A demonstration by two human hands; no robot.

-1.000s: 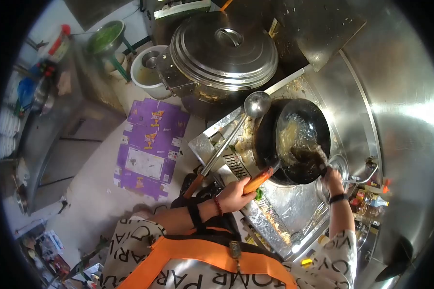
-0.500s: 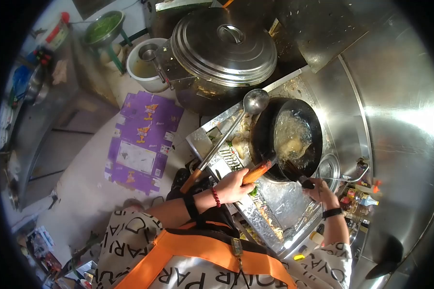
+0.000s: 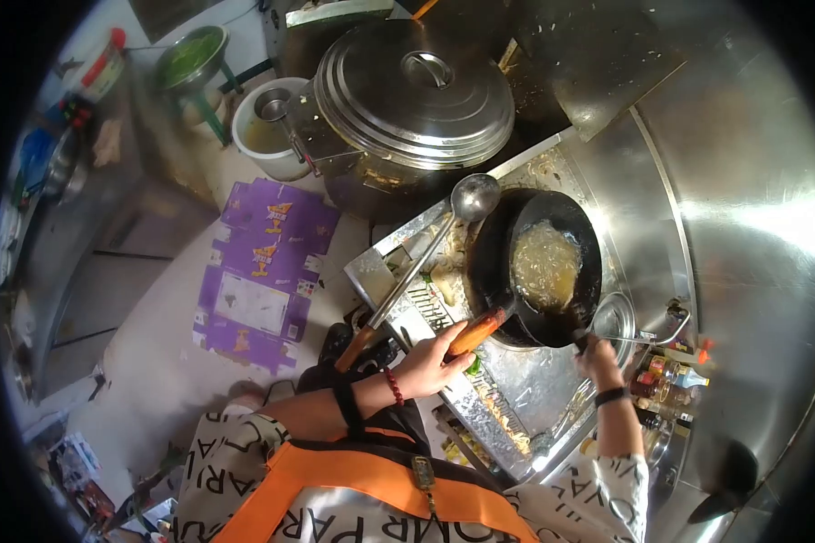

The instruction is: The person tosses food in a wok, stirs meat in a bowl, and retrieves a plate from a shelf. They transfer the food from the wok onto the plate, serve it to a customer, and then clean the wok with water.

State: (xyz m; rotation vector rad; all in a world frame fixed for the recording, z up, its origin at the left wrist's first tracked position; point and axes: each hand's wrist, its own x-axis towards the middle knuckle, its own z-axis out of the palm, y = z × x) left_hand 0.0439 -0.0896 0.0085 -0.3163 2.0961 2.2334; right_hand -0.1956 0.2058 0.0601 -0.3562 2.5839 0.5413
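My left hand [image 3: 428, 364] is closed around the wooden handle [image 3: 478, 332] of a black wok [image 3: 491, 258]. The wok tilts on the stove, and cloudy, bubbly liquid [image 3: 545, 267] lies in it. At the wok's near right rim, my right hand [image 3: 599, 360] is closed on the dark handle of a wok brush [image 3: 578, 333]. The brush's bristles reach into the dark lower part of the wok and barely show. A long-handled ladle [image 3: 474, 196] rests across the stove edge to the left of the wok, its bowl against the wok's side.
A large lidded steel pot [image 3: 417, 90] stands behind the stove. Beside it is a white bucket [image 3: 261, 156] with a metal scoop. Flattened purple cardboard [image 3: 261, 271] lies on the floor. To the right are a round metal lid [image 3: 614, 317], bottles [image 3: 666, 378] and a steel wall [image 3: 752, 181].
The splashing liquid has gathered into a rounder pool. The brush bristles have moved down toward the wok's near rim and show less. My left hand keeps its hold on the handle.
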